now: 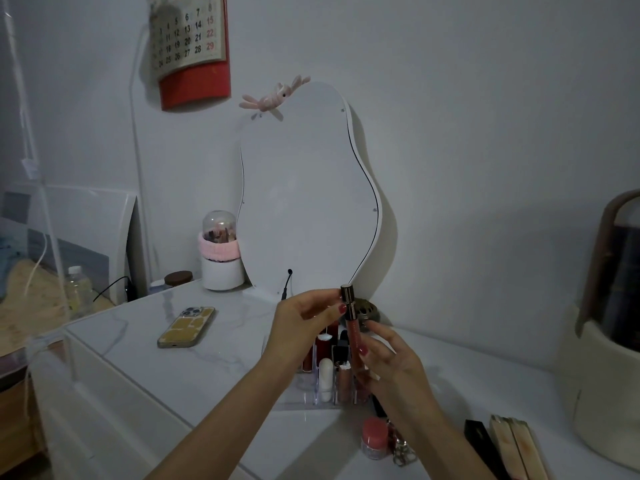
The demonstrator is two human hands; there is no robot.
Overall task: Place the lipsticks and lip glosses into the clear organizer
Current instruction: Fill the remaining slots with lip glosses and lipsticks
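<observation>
A tall lip gloss [352, 327] with a dark cap and reddish-brown tube stands upright in the air above the clear organizer [304, 400]. My left hand [304, 323] pinches its cap near the top. My right hand [391, 362] holds the lower part of the tube. The organizer sits on the white marble table and holds several tubes, among them a white one [325, 375] and a pinkish gloss [344, 381]. More cosmetics lie at the front right: a small pink-capped jar [374, 436], a black tube [481, 445] and two pale boxes [516, 445].
A wavy white mirror [308, 188] leans on the wall behind the organizer. A phone [187, 327] lies to the left on the table [207, 368]. A brush holder with a pink band [220, 254] stands at the back. A large cream container [609, 341] fills the right edge.
</observation>
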